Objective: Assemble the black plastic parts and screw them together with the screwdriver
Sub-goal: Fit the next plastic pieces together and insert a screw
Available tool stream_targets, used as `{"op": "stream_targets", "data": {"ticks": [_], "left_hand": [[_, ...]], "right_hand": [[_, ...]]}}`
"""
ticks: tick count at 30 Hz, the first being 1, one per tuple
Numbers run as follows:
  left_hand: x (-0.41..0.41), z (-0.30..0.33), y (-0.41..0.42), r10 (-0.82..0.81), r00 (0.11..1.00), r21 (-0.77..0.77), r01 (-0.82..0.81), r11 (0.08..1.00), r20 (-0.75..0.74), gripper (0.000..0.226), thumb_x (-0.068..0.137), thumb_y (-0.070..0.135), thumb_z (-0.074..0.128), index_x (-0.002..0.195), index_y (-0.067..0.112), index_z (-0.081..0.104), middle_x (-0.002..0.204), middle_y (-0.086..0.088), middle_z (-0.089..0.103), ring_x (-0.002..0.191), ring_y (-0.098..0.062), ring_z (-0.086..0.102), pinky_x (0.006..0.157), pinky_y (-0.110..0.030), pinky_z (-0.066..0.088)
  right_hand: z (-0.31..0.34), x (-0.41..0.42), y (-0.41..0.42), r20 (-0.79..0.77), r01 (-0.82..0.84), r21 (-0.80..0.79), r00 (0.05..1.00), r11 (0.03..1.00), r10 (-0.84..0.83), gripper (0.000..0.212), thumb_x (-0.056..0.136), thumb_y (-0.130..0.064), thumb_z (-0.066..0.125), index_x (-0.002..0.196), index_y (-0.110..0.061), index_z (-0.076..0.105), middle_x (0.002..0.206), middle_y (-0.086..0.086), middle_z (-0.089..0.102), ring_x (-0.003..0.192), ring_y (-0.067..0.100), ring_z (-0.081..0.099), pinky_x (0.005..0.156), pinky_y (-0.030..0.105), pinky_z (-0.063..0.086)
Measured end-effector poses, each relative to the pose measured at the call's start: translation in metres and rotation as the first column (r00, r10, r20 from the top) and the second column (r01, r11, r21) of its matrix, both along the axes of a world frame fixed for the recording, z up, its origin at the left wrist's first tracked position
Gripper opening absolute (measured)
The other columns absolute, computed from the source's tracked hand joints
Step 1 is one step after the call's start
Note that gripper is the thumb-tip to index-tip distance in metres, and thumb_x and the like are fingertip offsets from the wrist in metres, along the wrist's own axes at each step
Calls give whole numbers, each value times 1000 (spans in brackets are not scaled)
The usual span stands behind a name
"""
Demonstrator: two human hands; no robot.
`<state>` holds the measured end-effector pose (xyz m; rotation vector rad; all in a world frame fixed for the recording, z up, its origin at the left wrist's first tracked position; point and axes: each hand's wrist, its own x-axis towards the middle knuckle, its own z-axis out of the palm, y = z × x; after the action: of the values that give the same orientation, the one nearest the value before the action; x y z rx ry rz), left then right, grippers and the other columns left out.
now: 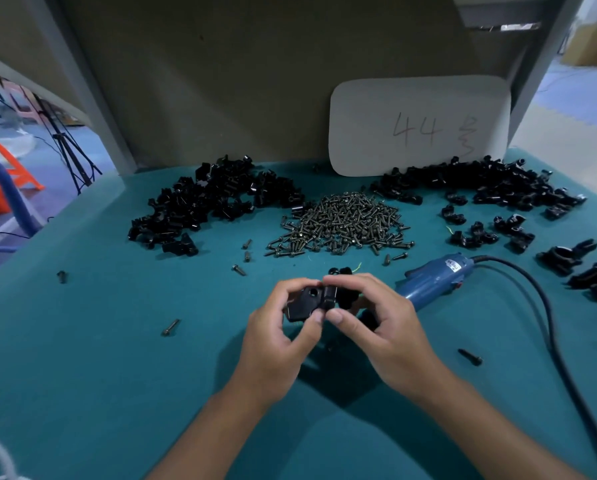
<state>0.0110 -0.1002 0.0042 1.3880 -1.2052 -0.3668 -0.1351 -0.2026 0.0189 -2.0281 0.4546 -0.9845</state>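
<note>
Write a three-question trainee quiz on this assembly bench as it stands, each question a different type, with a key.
1. True or false: the blue electric screwdriver is held in the right hand.
2. Multiple choice: the pile of screws lies (A) between the two heaps of black plastic parts, (B) left of both heaps, (C) on the white card.
3. Fill in: the left hand and the right hand together hold black plastic parts above the ____ mat.

Key: 1 false, it lies on the mat beside the right hand; 2 A; 3 teal.
</note>
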Motion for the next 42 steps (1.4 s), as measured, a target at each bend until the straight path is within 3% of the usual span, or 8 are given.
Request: {"op": "stream_targets", "data": {"ticks": [3,6,12,17,22,29,37,42], "left_hand": [[1,-3,-2,74,994,-33,-72,997,75,29,90,39,60,119,41,56,113,13,64,108,-17,64,91,-30,51],[3,-4,-3,93,996,-42,-92,995,13,28,90,38,60,119,36,56,116,11,61,114,-22,61,96,-33,49],[5,-3,-5,81,986,11,-81,997,-143,32,86,44,62,117,44,57,113,17,67,110,-8,65,92,-15,46],[4,-1,-6,77,997,-18,-77,997,-3,32,93,38,55,124,40,59,119,18,61,117,-9,60,95,-10,42],[2,-2,-6,83,996,-13,-83,996,22,34,93,38,53,126,35,56,120,19,58,118,-7,58,95,-8,40],[0,1,-4,110,991,-43,-107,993,70,30,95,38,53,123,30,60,117,18,58,117,-12,59,94,-12,41],[0,3,-2,172,983,-117,-163,980,71,28,94,37,53,119,28,61,114,17,59,110,-12,61,88,-11,43],[-1,3,-2,161,984,-116,-152,982,71,27,93,37,54,118,29,61,112,17,58,107,-11,62,87,-11,45]], "right_hand": [[-1,-2,-1,23,-28,46,999,999,27,42,95,-45,65,136,-39,57,126,-13,64,117,19,62,88,27,51],[-1,-3,-3,51,-49,155,998,987,42,42,99,-31,59,138,-47,53,132,-11,64,123,19,59,94,28,49],[6,-4,-5,139,-69,336,990,939,23,44,101,-19,59,134,-47,54,118,-4,74,114,14,64,96,22,49],[14,-4,-4,199,-92,442,980,892,2,43,89,-19,69,130,-31,61,113,0,75,108,12,69,91,16,51],[16,-3,-5,247,-130,541,969,831,-9,37,78,-20,77,111,-36,69,113,4,73,104,21,72,85,23,55],[13,-1,-5,258,-183,576,966,797,35,35,76,-15,79,106,-30,68,92,6,70,84,22,66,72,27,57],[14,-3,-6,259,-216,552,963,805,81,27,80,-28,79,105,-34,70,73,-4,62,67,5,59,64,15,47],[12,-4,-7,167,-170,531,981,830,94,34,84,-36,73,117,-39,70,90,-2,68,74,14,57,67,25,50]]}}
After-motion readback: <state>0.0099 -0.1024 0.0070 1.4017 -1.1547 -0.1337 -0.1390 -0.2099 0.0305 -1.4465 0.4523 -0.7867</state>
